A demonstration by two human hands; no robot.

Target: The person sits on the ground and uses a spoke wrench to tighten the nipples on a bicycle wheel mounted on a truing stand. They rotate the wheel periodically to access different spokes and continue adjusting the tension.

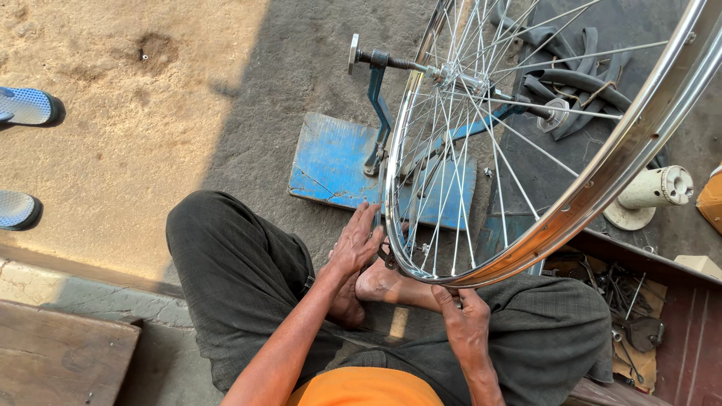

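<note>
I am working on a bicycle wheel (526,150), its shiny rim (421,259) standing upright in a blue truing stand (376,105) whose flat base (331,162) is lying on the grey ground in front of my crossed legs. The lowest part of the rim is hanging just above my bare foot (380,284). My left hand (355,242) is resting with fingers stretched and nearly flat against the left side of the rim, touching it more than gripping it. My right hand (465,319) is curling up under the bottom of the rim, fingertips closing on its edge; I cannot tell whether it is pinching a small tool there.

Risks as I am judging them: the thin spokes (481,173) are passing close by my left fingers, so if the wheel is turning they could catch a fingertip. The rim is sitting so near my foot that a slip from the stand's axle could drop it onto my toes.

Further out, an old inner tube (571,79) is lying beyond the hub, a white cylinder (653,192) is standing by the right edge of the ground, and a tray of loose tools (624,301) is waiting beside my right knee. Someone's two sandalled feet (22,109) are showing at the far left
</note>
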